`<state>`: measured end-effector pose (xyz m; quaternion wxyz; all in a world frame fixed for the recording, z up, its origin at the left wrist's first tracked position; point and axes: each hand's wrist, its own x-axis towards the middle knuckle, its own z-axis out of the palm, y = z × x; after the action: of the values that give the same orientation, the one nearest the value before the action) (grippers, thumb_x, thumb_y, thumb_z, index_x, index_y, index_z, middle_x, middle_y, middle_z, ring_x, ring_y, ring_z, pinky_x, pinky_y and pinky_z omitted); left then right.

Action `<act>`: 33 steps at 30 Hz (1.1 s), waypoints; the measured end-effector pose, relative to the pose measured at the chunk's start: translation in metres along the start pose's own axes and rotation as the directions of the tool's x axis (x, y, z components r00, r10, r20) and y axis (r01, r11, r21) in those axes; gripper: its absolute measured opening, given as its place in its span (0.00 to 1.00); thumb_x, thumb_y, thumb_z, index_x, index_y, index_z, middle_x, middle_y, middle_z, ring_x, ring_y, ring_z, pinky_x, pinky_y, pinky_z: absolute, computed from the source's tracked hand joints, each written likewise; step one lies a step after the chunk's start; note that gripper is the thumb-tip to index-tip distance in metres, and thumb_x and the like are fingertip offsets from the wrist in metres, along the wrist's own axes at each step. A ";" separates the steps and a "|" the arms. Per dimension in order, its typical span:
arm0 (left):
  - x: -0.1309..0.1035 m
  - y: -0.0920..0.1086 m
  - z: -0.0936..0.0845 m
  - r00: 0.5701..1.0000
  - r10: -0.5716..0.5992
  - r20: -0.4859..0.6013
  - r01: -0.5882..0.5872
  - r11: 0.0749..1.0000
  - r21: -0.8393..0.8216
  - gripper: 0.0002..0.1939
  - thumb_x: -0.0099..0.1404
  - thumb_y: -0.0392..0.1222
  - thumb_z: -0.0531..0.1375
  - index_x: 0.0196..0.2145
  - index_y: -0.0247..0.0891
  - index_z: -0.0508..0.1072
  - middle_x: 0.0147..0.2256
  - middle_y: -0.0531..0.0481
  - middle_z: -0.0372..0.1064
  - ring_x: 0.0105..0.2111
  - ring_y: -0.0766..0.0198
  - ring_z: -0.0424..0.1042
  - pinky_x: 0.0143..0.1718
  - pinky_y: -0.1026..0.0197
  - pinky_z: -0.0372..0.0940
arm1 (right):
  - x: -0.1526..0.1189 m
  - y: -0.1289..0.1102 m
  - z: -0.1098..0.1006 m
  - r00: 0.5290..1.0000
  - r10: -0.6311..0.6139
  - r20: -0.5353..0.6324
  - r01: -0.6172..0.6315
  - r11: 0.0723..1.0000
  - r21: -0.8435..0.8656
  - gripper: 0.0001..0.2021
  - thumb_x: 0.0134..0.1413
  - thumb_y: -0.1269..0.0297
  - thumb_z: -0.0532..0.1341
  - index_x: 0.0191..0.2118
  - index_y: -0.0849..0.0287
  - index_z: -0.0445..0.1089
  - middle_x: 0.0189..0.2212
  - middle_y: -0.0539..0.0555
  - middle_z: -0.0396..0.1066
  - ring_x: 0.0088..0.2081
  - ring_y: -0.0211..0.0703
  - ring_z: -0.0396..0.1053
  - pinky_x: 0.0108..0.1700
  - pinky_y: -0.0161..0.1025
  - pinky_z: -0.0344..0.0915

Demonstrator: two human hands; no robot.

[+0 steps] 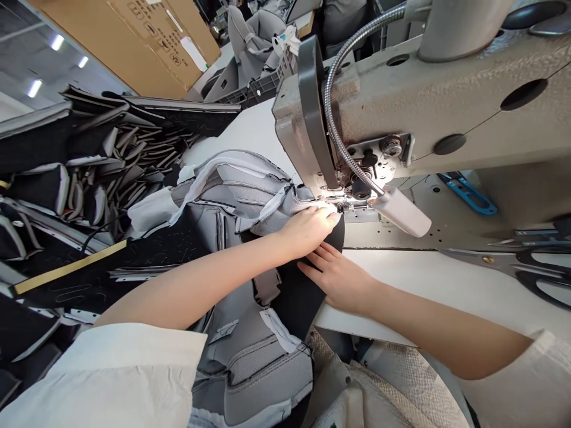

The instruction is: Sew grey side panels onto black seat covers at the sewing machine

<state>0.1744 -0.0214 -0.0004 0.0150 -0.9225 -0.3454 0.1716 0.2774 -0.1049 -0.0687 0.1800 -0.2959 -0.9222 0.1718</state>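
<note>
A grey padded fabric cover (263, 333) with sewn seams and white strips drapes over the table edge. Its black panel (292, 297) reaches under the sewing machine (401, 113). My left hand (310, 227) is closed on the cover's edge right beside the presser foot, fingers bent together; its fingertips partly hide the edge. Just below it, my right hand (341, 278) lies flat on the black panel with fingers stretched and slightly apart. The needle area (341, 205) is lit and partly covered by my left fingers.
A small white lamp (404, 213) on a metal gooseneck hangs right of the needle. Blue-handled cutter (470, 193) and black-handled scissors (486, 260) lie at right. Stacked black fabric pieces (40, 190) fill the left. A cardboard box (147, 44) and grey crate (254, 86) stand behind.
</note>
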 end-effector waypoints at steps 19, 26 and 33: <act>0.007 0.020 0.002 0.989 -0.120 0.091 0.140 0.953 -0.269 0.27 0.52 0.22 0.48 0.49 0.30 0.69 0.42 0.39 0.68 0.37 0.59 0.70 0.35 0.61 0.66 | -0.003 0.003 0.004 0.997 -0.069 -0.022 0.068 0.997 -0.022 0.22 0.57 0.74 0.51 0.58 0.70 0.61 0.49 0.66 0.67 0.53 0.54 0.62 0.59 0.49 0.55; 0.019 0.009 0.029 0.989 -0.121 -0.087 0.090 0.952 -0.293 0.19 0.58 0.25 0.46 0.41 0.31 0.72 0.41 0.40 0.67 0.40 0.59 0.68 0.41 0.59 0.66 | 0.010 0.017 0.005 1.000 -0.022 0.004 0.022 0.998 -0.050 0.21 0.54 0.77 0.50 0.53 0.69 0.66 0.48 0.65 0.69 0.51 0.53 0.66 0.56 0.49 0.58; 0.023 0.011 0.032 0.988 -0.097 -0.124 0.069 0.974 -0.215 0.16 0.61 0.27 0.48 0.39 0.35 0.72 0.39 0.44 0.67 0.40 0.60 0.67 0.43 0.62 0.63 | 0.012 0.019 -0.002 1.000 -0.024 0.020 0.025 0.999 -0.047 0.26 0.45 0.78 0.52 0.54 0.67 0.67 0.50 0.63 0.69 0.53 0.55 0.64 0.57 0.50 0.59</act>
<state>0.1872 -0.0177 -0.0388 -0.0524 -0.9131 -0.3981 0.0714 0.2784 -0.0822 -0.0724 0.1661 -0.2871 -0.9313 0.1505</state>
